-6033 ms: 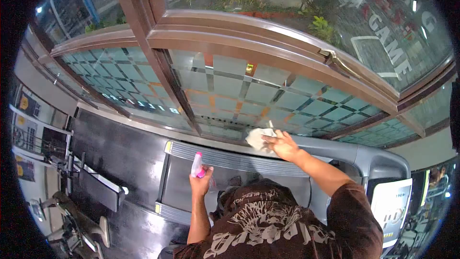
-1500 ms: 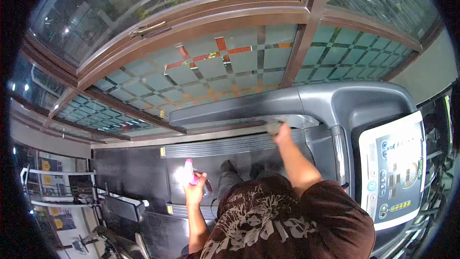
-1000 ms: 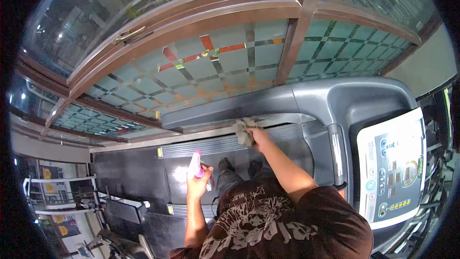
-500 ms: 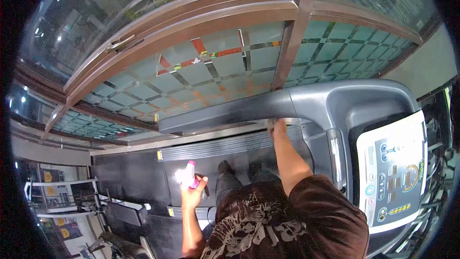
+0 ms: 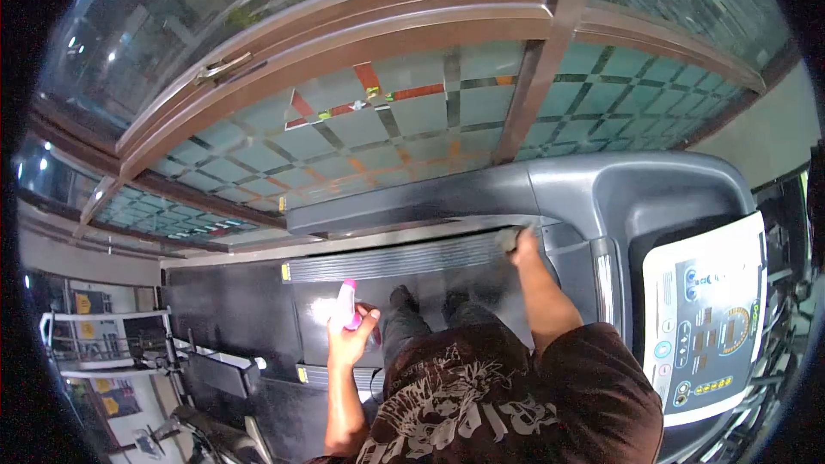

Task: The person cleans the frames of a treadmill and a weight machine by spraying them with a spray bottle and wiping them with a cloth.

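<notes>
A white bottle with a pink cap and pink lower part (image 5: 346, 302) stands roughly upright in my left hand (image 5: 350, 342), above the dark treadmill deck (image 5: 322, 301). My right hand (image 5: 528, 251) is closed on a small grey cloth (image 5: 509, 239), partly blurred, near the inner side of the treadmill's grey handrail (image 5: 412, 198) and over the ribbed side rail (image 5: 395, 258). My shoes show on the deck between my two hands.
The treadmill console (image 5: 705, 318) with its white panel is at the right, beside a metal grip bar (image 5: 605, 283). Brown-framed windows (image 5: 361, 43) run along the far side. Gym equipment (image 5: 103, 344) stands at the lower left.
My right hand has moved from the handrail's lower edge slightly right and down, with the cloth now more visible. My left hand and the bottle have barely shifted. The view has tilted slightly.
</notes>
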### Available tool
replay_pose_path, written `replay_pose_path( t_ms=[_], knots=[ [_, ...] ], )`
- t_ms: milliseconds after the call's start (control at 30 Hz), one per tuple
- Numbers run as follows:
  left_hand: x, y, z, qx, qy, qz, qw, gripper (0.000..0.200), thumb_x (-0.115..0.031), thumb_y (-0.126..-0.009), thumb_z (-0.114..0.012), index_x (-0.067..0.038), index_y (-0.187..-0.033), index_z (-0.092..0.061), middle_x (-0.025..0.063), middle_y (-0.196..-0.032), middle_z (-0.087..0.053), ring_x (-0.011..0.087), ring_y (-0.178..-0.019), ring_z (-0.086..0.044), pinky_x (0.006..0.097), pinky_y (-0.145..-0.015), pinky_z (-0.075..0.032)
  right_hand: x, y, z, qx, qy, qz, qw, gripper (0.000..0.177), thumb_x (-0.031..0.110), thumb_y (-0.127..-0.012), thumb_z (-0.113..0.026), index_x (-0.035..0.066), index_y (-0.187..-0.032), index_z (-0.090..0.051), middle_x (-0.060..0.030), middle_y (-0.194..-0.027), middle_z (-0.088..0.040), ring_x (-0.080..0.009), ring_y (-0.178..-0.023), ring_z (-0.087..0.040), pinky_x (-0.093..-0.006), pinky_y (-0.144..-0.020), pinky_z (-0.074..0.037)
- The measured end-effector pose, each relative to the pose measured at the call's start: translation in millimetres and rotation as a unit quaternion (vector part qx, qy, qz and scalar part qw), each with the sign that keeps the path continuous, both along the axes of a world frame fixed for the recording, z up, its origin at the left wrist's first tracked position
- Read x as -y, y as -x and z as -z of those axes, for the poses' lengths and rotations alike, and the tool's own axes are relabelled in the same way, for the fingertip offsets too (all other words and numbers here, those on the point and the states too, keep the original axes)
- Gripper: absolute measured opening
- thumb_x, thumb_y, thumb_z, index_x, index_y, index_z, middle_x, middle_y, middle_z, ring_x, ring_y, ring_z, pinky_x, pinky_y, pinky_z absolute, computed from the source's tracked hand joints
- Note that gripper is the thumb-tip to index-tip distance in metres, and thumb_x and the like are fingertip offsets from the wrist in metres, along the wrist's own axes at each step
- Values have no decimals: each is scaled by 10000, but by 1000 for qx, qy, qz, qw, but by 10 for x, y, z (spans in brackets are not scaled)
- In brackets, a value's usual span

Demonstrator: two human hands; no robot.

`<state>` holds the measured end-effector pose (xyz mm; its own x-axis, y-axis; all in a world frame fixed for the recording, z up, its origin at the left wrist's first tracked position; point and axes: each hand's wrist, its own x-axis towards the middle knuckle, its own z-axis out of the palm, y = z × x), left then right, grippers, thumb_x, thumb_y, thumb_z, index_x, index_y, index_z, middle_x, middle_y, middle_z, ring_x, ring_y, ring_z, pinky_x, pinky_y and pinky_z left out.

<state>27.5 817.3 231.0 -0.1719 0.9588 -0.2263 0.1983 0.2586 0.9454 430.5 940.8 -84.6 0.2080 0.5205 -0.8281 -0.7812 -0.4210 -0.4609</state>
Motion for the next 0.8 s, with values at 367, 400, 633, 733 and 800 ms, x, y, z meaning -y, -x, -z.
replay_pose_path(
  t_ms=[367,400,633,733,800],
  knots=[
    [273,152,163,9,-6,-60,998,187,-44,-810,-794,-63,-816,-608,-26,-765,-599,82,-699,-548,262,-649,-453,-272,1029,391,0,-79,0,997,351,251,-931,-619,125,-1252,-554,-82,-1092,-642,-248,-922,-651,-418,-668,-547],
    [254,147,187,16,4,-57,998,188,-44,-810,-794,-62,-819,-607,-24,-771,-598,85,-708,-550,265,-657,-455,-232,1121,181,-7,-57,-68,996,347,240,-923,-624,124,-1244,-565,-83,-1106,-644,-250,-934,-653,-425,-685,-551],
    [92,77,73,14,10,-42,999,203,-26,-807,-792,-61,-829,-593,-15,-802,-602,103,-751,-562,280,-702,-467,33,808,-879,13,20,-195,981,254,185,-947,-504,81,-1156,-604,-96,-1085,-658,-268,-953,-662,-481,-753,-562],
    [146,124,63,4,4,-62,998,206,-24,-804,-797,-64,-838,-598,-11,-805,-608,103,-747,-563,280,-702,-471,-33,92,-121,8,38,-25,999,288,279,-1008,-430,117,-1173,-602,-114,-1162,-655,-278,-998,-676,-483,-766,-579],
    [204,173,58,-3,3,-70,998,202,-26,-805,-796,-65,-839,-601,-14,-800,-606,98,-732,-559,274,-687,-466,-142,-133,-37,64,-11,42,997,319,292,-986,-492,71,-1193,-592,-106,-1080,-676,-290,-905,-700,-490,-737,-594]
  ],
)
